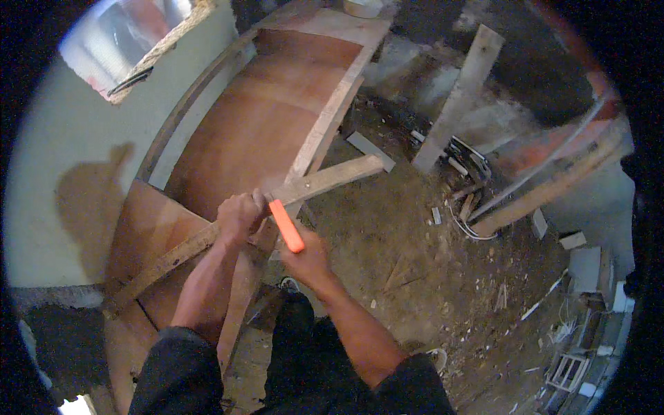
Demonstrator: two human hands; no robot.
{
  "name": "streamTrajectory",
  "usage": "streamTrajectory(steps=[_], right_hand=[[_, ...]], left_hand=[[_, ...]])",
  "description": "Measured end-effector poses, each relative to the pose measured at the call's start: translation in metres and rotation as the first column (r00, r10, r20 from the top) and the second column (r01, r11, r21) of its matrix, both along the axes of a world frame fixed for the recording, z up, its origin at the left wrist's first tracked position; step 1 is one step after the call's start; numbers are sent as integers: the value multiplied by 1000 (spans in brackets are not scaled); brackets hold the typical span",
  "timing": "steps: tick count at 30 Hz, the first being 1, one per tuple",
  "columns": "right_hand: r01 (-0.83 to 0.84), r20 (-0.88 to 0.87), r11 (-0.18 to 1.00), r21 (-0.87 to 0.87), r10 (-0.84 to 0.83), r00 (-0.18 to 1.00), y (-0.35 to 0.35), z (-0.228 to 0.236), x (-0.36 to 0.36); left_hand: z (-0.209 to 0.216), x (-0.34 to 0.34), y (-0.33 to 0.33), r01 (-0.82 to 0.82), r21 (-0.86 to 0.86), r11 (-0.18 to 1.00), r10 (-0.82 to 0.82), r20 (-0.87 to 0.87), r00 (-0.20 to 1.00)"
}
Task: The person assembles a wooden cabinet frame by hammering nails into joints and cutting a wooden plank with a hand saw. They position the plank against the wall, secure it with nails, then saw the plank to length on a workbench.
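A long wooden batten (342, 177) lies slantwise across a brown wooden frame with panels (249, 131). My left hand (238, 214) is closed over the batten near its middle, pressing on it at the frame's edge. My right hand (308, 259) is closed round a flat, bright orange tool (287, 226). The tool's upper end points at the batten, close beside my left fingers. Its working end is too small and blurred to make out, so its exact kind is unclear. The batten's far end sticks out past the frame over the floor.
Right of the frame, a wide plank (460, 97) leans upright and a thick timber (539, 187) lies slanted by some cables. Scraps litter the dirt floor (422, 277). A pale wall (90, 166) stands on the left. A round container (363, 7) sits at the far end.
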State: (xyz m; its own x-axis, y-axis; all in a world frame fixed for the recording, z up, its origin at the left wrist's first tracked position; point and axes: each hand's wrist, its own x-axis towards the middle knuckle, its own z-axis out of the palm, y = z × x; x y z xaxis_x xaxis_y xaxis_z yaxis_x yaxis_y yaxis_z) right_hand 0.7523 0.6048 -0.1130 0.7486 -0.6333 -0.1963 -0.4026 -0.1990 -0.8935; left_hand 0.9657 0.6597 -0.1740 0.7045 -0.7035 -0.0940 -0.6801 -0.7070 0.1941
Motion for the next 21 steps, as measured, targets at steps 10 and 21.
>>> streamTrajectory(steps=[10, 21], right_hand=[[174, 146, 982, 71, -183, 972, 42, -36, -29], [212, 227, 977, 16, -210, 951, 2, -61, 0]], left_hand=[[-9, -13, 9, 245, 65, 967, -239, -90, 967], [-32, 38, -25, 452, -67, 890, -456, -198, 868]])
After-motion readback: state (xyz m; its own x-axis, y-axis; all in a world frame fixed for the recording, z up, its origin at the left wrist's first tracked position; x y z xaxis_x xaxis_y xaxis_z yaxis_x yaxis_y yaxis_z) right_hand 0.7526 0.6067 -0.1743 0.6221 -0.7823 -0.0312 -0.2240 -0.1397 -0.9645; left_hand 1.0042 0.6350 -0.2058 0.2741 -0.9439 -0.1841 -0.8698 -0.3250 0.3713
